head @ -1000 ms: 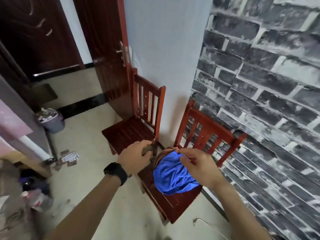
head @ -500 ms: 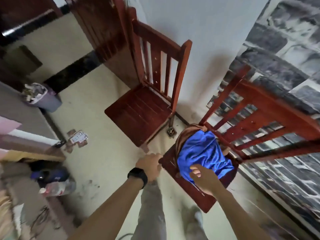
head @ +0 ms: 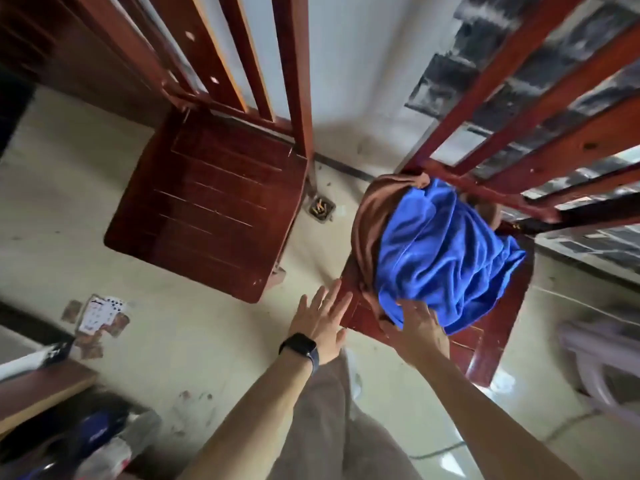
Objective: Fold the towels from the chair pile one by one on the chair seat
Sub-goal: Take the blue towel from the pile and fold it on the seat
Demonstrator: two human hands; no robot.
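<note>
The towel pile is found on the right chair (head: 498, 327), pushed toward the backrest. A blue towel (head: 446, 258) is heaped on top, and a brown towel (head: 369, 223) is wrapped around its left and back side. Only the front strip and the right edge of the seat are left bare. The left hand (head: 320, 323) is held at the seat's front-left corner, with the fingers straight and spread and nothing gripped. The right hand (head: 417, 332) is laid on the near edge of the blue towel; whether cloth is pinched cannot be told. A strip of floor (head: 194, 341) is left free between this chair and the second chair (head: 207, 216). Cigarette ends (head: 319, 207) are seen in a floor drain (head: 329, 218) there.
</note>
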